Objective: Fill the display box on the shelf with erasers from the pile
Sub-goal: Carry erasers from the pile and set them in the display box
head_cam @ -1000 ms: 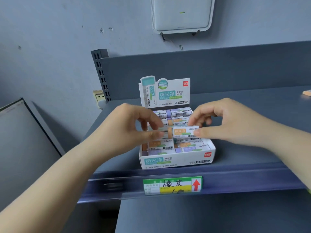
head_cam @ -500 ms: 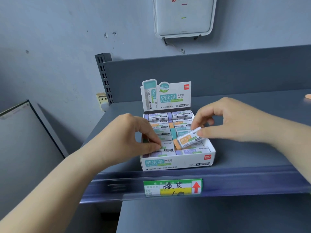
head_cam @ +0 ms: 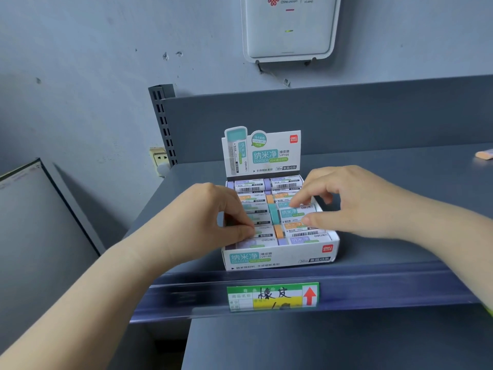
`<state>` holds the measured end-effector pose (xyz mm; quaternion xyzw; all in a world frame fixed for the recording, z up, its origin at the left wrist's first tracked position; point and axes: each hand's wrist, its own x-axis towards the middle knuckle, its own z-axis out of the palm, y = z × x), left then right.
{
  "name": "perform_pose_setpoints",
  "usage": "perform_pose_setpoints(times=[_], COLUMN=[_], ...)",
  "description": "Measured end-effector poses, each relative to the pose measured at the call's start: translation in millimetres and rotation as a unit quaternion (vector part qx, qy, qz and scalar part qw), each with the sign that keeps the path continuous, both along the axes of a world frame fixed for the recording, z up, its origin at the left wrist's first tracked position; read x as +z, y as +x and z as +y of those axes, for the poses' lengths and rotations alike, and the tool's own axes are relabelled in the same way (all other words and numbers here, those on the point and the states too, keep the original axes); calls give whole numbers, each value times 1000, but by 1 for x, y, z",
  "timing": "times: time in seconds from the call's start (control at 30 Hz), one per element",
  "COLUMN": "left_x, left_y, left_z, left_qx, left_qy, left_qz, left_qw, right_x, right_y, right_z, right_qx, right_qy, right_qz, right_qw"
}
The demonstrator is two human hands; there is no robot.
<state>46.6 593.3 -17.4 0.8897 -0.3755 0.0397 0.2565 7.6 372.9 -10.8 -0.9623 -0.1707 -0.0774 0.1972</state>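
The white display box [head_cam: 280, 259] stands on the grey shelf [head_cam: 400, 252], holding two columns of paper-sleeved erasers with teal, orange and purple ends. My left hand [head_cam: 202, 222] reaches over the left column, thumb and forefinger pinching an eraser [head_cam: 262, 232] there. My right hand [head_cam: 354, 201] hovers over the right column. Its thumb tip presses the orange eraser [head_cam: 292, 226] that lies flat in the box, and its forefinger touches an eraser further back. One loose orange eraser [head_cam: 484, 155] lies on the shelf at the far right edge.
The box's printed header card [head_cam: 262, 153] stands upright at its back. A green and yellow price label [head_cam: 272, 297] sits on the shelf's front rail. A white router [head_cam: 289, 28] hangs on the wall above. A slotted upright [head_cam: 162, 124] and a wall socket [head_cam: 158, 157] are to the left.
My right hand has lowered the tilted orange eraser until it lies flat in the right column. My left hand has stayed on the left column. The view has shifted slightly downward.
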Motion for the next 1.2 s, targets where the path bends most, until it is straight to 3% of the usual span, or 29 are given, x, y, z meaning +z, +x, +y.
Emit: perform_pose_setpoints(times=[0.23, 0.7, 0.83, 1.0, 1.2], left_x=[-2, -8, -2, -1, -4], left_y=[-6, -3, -16, -34, -69], left_z=[3, 1, -8, -46, -121], left_qx=[24, 10, 28, 48, 91], left_qy=[-66, -34, -34, 1, 70], left_qz=[-27, -46, -113, -220, -291], left_qw=[997, 998, 993, 974, 950], right_x=[0, -5, -5, 1, 3], right_y=[-1, -10, -22, -46, -85], right_z=[3, 12, 8, -19, -80], right_qx=[-18, -70, -84, -119, -142], right_qy=[-38, -99, -91, -158, -246], right_qz=[11, -10, -80, -160, -155], right_qw=[999, 993, 989, 967, 946])
